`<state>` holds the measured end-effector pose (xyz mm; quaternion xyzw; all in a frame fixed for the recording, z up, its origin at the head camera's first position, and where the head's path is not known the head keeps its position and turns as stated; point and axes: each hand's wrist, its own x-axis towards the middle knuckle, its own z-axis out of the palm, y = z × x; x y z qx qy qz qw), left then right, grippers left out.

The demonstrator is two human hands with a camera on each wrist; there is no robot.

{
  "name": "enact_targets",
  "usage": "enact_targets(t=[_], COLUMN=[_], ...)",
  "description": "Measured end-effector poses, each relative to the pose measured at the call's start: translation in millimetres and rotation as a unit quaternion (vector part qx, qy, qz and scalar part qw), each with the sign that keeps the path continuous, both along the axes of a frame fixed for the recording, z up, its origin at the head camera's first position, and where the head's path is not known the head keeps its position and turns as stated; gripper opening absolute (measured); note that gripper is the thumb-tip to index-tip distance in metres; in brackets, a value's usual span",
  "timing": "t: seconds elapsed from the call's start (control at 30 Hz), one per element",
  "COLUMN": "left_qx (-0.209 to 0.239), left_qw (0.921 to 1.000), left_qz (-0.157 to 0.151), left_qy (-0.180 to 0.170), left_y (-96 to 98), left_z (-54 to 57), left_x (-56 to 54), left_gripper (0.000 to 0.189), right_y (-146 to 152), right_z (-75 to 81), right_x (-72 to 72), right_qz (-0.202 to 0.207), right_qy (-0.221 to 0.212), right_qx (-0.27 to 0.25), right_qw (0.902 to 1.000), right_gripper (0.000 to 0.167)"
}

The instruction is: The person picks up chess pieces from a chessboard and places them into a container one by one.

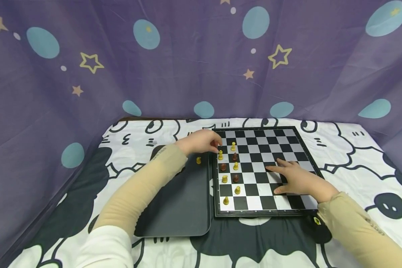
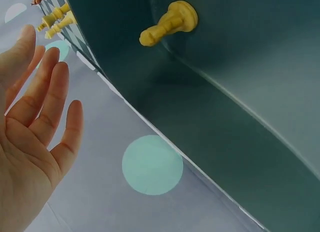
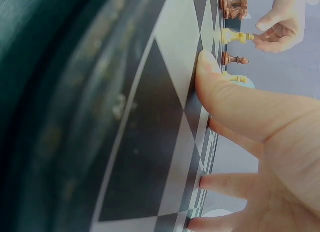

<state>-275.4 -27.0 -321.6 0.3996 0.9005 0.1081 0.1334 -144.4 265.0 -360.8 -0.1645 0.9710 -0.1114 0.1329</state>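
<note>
The chessboard (image 1: 254,149) is apparently steadied at three o'clock by the splayed right hand (image 1: 298,179), while the relaxed, empty left hand (image 1: 201,142) is held beside a yellow chess piece (image 1: 220,155) at ten.

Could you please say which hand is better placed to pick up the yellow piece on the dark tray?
Probably the left hand: it looks free and is nearer the yellow piece; the right hand sits across the chessboard.

The board (image 1: 259,167) beneath the right hand (image 1: 298,179) is chequered black and white. Near the left hand (image 1: 201,142), chess pieces (image 1: 236,166) are yellow or brown, the tray (image 1: 177,208) dark grey.
</note>
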Motion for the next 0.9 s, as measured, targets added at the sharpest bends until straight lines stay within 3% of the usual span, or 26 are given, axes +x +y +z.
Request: enact_targets(t=[0.4, 0.9], left_qx=[-0.004, 0.001], left_qw=[0.9998, 0.9992], left_qz=[-0.013, -0.032], left_qy=[-0.012, -0.022], left_y=[10.7, 14.3], left_z=[-9.8, -9.7], left_x=[-6.7, -2.9], left_gripper=[0.031, 0.021], right_y=[0.0, -0.5], right_z=[0.7, 0.2], right_x=[-0.4, 0.3], right_qz=[-0.002, -0.004], right_qy=[-0.001, -0.002], right_qx=[0.0, -0.007], right_qw=[1.0, 1.0], right_gripper=[0.078, 0.076])
